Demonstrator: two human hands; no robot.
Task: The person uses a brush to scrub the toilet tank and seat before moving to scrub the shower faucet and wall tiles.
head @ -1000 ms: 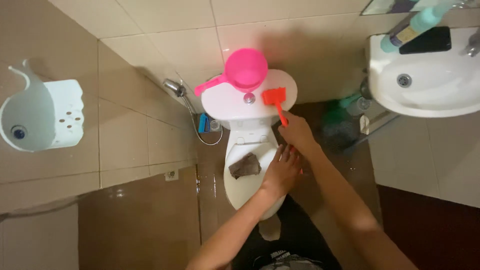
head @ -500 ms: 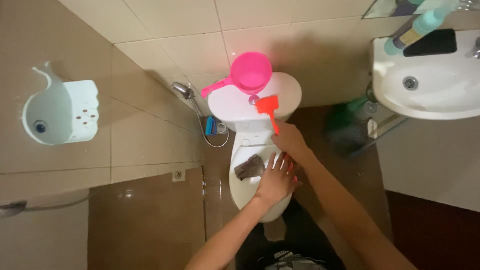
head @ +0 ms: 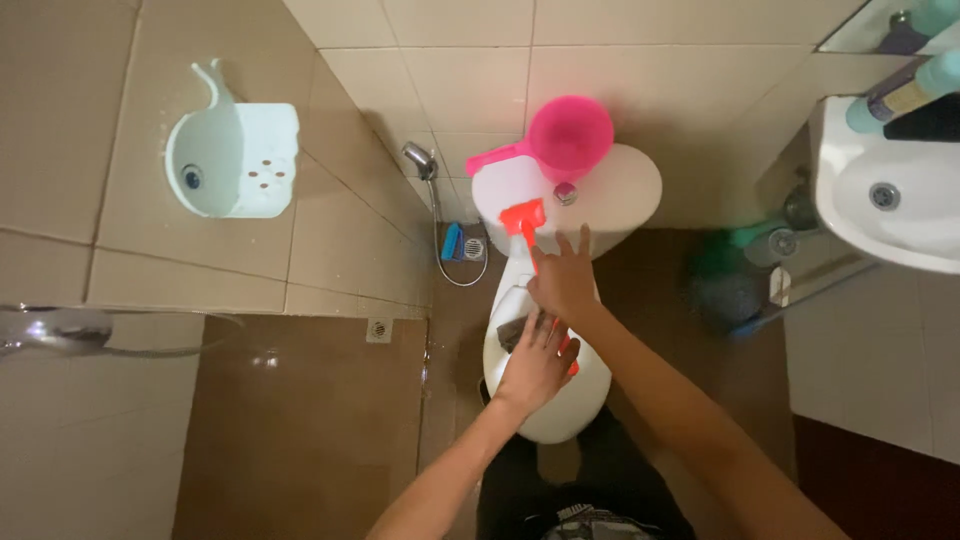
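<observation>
Right hand (head: 563, 283) clamped on orange brush (head: 524, 218); left hand (head: 537, 362) flat, fingers apart, on toilet lid (head: 580, 400), dark cloth (head: 512, 332) just beyond.

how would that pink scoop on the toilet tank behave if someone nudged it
The pink scoop looks like thin plastic, so probably light and quick to slide on the glossy toilet tank. Its long handle juts past the tank's edge, so a push there might swing or tip it off. It seems stiff, not floppy; whether it holds water cannot be told.

Orange-red brush (head: 524, 222) angled over the closed white toilet lid (head: 585, 385), dark rag (head: 512, 333) beneath.
</observation>
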